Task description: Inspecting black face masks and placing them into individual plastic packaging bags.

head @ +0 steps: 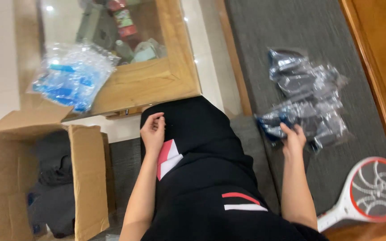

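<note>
Plastic-wrapped dark parts, a heap of clear crinkled packets [307, 96], lie on the grey cushion [264, 40] at your right side, and your right hand [292, 139] reaches into the near edge of that heap. Its fingers are curled into the nearest packet, with a blue-tinted one just under the fingertips; whether they have truly clamped on it or only press against it, you cannot tell from this blurred view. Your left hand [153, 130] rests on your knee, on the black trousers with red and white stripes [202, 178], its fingers loosely bent together and holding nothing.

Ahead of that knee stands a wooden-framed glass-topped table [175, 76], and a clear bag of blue and white pieces [72, 76] lies on its near left corner. Beside your left leg an open brown cardboard box [86, 178] sits on the floor with dark items inside. At your far right, near the cushion's edge, lies a red and white racket-shaped swatter [371, 189], well apart from the heap.
</note>
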